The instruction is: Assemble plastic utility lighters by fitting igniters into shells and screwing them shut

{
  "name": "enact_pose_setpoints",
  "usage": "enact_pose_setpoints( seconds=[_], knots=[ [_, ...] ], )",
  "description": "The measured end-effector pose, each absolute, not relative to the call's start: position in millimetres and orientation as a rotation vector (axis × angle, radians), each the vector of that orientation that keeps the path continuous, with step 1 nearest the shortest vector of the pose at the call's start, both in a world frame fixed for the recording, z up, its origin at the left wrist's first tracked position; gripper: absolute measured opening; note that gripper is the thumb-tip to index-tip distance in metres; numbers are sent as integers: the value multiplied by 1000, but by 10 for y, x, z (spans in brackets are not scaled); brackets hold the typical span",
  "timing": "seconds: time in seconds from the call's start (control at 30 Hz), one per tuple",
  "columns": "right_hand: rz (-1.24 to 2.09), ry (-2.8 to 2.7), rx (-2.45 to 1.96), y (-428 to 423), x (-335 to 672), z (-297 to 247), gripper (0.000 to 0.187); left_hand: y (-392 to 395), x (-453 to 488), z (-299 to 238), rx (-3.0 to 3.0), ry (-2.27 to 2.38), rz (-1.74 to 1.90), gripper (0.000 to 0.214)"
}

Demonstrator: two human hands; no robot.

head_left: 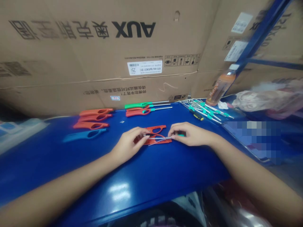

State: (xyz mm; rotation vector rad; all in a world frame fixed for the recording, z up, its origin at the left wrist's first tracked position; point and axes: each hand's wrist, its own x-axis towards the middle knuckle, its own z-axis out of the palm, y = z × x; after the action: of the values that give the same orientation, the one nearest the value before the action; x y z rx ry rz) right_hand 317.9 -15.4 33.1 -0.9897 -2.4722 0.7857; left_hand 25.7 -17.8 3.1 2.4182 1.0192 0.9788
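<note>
My left hand (129, 142) is closed in a pinch around a small black part (148, 135), mostly hidden by the fingers. Closed too, my right hand (189, 134) grips a thin metal lighter tube (168, 137) with a green piece (181, 135) showing by the palm. A thin wire or rod (156, 138) spans the gap between both hands. Beneath them on the blue table lie two orange lighter shell halves, the farther half (159, 129) and the nearer half (164, 142), each with an oval trigger opening.
Orange lighter shells (94, 117) and a blue shell (87, 135) lie at the left. Behind the hands are lighters with metal tubes (142, 108). At right are several green-tipped tubes (208, 110), a yellow-black screwdriver (197, 115) and an orange drink bottle (221, 86). Cardboard (94, 60) walls the back.
</note>
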Motion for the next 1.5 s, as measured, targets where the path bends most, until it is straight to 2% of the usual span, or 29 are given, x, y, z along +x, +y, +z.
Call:
enact_pose_setpoints(
  seconds=[0.73, 0.87, 1.17, 1.5],
  knots=[
    [797, -2466, -1114, -176, 3202, 384, 22, -140, 245, -18, 2479, 937, 994, 17],
    [803, -2482, -1025, -171, 3209, 371, 21, -136, 248, -32, 2495, 915, 979, 17],
    [698, -2554, -963, -186, 3211, 359, 22, -134, 252, -46, 2505, 892, 943, 17],
    [399, -2696, -970, -218, 3179, 347, 24, -122, 253, -70, 2521, 864, 968, 17]
  ],
)
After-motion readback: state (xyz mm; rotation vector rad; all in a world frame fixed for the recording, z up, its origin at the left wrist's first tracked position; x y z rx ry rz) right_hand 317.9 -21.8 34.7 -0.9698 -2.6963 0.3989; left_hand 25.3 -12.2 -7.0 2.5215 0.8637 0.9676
